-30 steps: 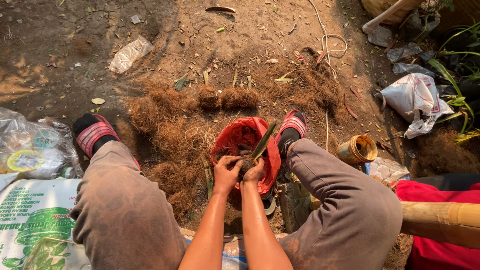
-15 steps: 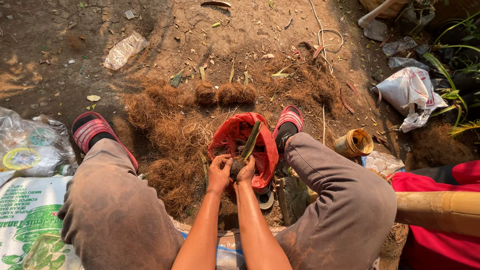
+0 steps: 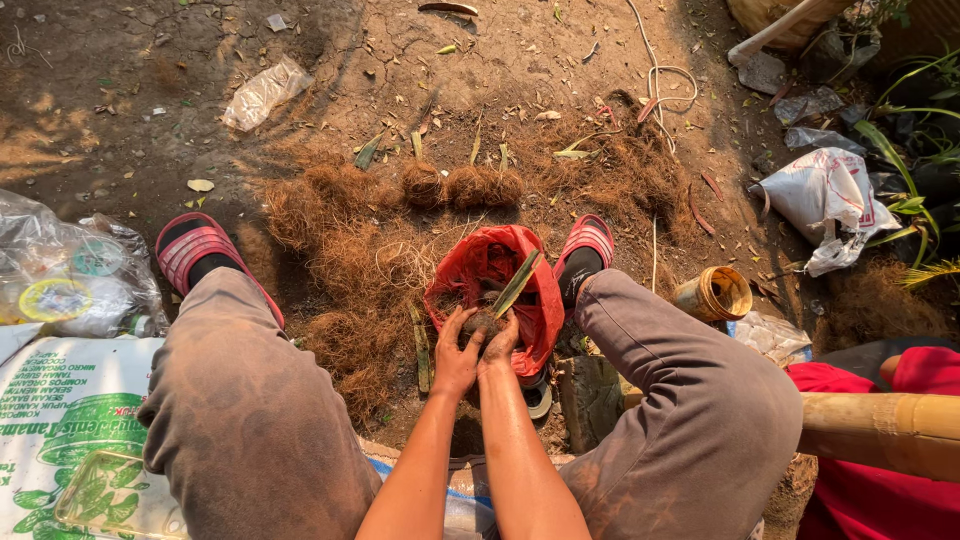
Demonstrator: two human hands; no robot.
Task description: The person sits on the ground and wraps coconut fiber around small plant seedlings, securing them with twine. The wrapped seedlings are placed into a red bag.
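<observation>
Both hands meet over a red plastic bag (image 3: 500, 262) that lies open on the dirt between my feet. My left hand (image 3: 455, 352) and my right hand (image 3: 500, 338) press together around a dark clump of soil and fibre (image 3: 481, 324). A long green leaf (image 3: 516, 284) sticks up and to the right out of the clump, across the bag's mouth. Brown coconut fibre (image 3: 350, 265) is heaped on the ground to the left of the bag, with round fibre balls (image 3: 470, 185) just beyond it.
My feet wear red sandals (image 3: 195, 245) on either side. A printed white sack (image 3: 60, 420) and clear plastic bags (image 3: 70, 275) lie at left. A yellow can (image 3: 712, 294), a bamboo pole (image 3: 880, 428) and a white bag (image 3: 825, 200) are at right.
My hands stay closed on the clump over the red bag, and the leaf has tilted slightly. The view has shifted a little with my head.
</observation>
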